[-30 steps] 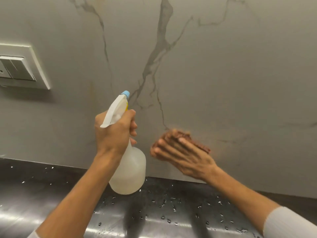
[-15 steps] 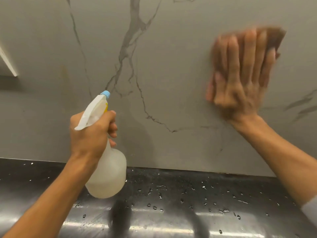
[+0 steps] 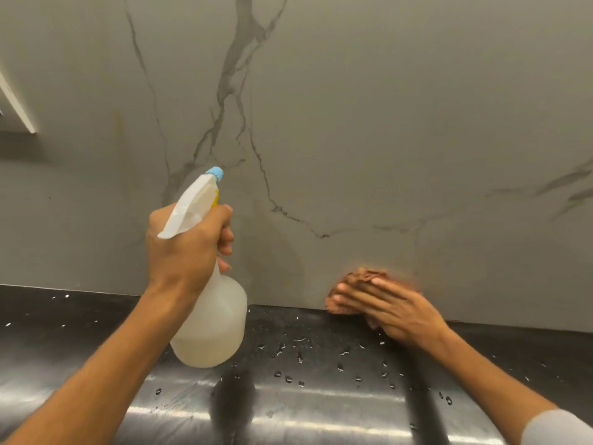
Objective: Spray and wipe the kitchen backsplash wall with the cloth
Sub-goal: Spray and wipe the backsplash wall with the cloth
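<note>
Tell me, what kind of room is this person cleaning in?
Most likely a kitchen. A grey marble-veined backsplash wall rises behind a shiny steel counter dotted with water drops, and the hands work it with a spray bottle and a brown cloth.

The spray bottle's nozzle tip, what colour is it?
Light blue: the nozzle tip caps the white spray bottle held in the left hand, clearest in the head view.

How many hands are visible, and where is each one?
2. The left hand grips the spray bottle; the right hand presses the brown cloth against the backsplash.
</note>
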